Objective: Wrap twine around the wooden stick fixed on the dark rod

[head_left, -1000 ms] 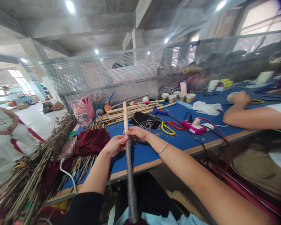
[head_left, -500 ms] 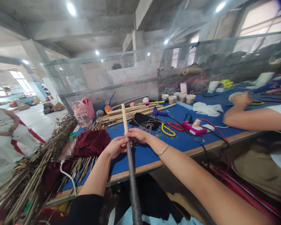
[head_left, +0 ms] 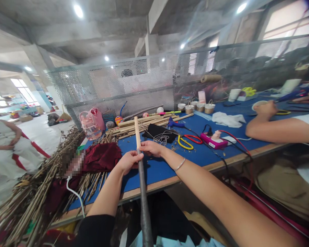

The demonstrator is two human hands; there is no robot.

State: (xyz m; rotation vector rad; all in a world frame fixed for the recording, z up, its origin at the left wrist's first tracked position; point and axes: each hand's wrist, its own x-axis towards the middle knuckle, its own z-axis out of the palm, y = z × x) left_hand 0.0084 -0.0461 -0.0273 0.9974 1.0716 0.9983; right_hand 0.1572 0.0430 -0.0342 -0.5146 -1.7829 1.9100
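A long stick runs from my lap up over the table edge, with a pale bare wooden end (head_left: 137,132) and a dark grey lower length (head_left: 143,195). My left hand (head_left: 130,161) is closed round it from the left, thumb lying across the top of the grey part. From the right, my right hand (head_left: 151,148) pinches it where pale wood meets grey. Some fingertips are hidden behind the stick. Whether the grey part is a sleeve or a wrapping I cannot tell. Beyond my right hand lie a black cloth (head_left: 157,132) and a tangle of thin cord (head_left: 162,138).
Pale wooden sticks (head_left: 144,122) lie at the back of the blue table (head_left: 157,171). Dry stalks (head_left: 38,185) and a dark red cloth (head_left: 103,156) are at left. Scissors (head_left: 185,142), a glue gun (head_left: 175,123) and a power strip (head_left: 213,141) sit right, near a co-worker's arm (head_left: 273,128).
My left thumb has stretched further across the stick. The stick's pale end has dipped slightly and shifted a little to the right. My right hand has hardly moved.
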